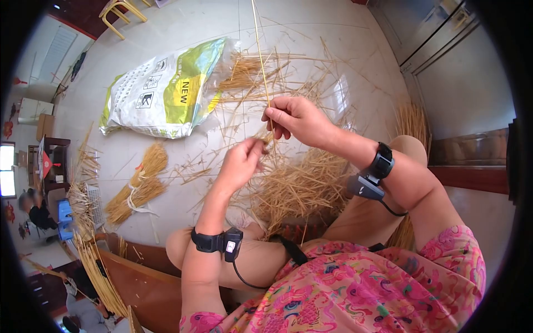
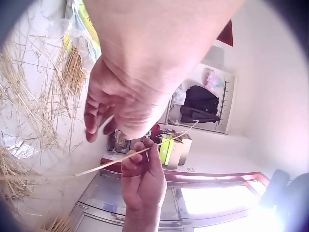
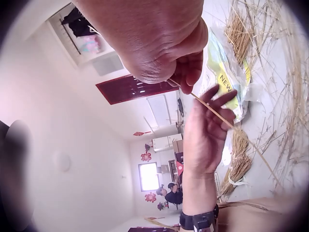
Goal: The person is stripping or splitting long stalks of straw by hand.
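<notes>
The garment [image 1: 355, 283] was pink with a multicoloured pattern; the trousers [image 1: 244, 266] were beige. The bag [image 1: 161, 91] carried white, green, yellow and pale blue areas with black markings. The loose straw [image 1: 302, 186] was golden tan, the floor [image 1: 214, 25] off-white, and both wrist straps [image 1: 206, 240] black.

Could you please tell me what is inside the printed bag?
Straw stalks show at the mouth of the bag, seemingly running into it; its printed plastic hides whatever lies further in.
</notes>
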